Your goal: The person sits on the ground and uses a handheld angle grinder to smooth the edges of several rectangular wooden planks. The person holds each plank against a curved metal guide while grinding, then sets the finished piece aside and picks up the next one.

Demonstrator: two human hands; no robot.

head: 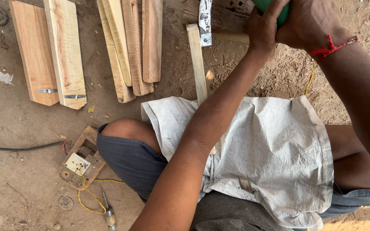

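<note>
Both hands, left hand [264,28] and right hand [306,21], grip green tool [279,10]; wooden strip [197,64] across white sack [274,158], unfinished; shaped blanks [65,51] left of sack.

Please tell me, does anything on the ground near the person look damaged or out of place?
Yes. The electrical socket board at the lower left lies flat on the dirt floor, with loose yellow wire trailing from it toward a small tool, which looks makeshift. Both the left hand and right hand grip a green object.
</note>
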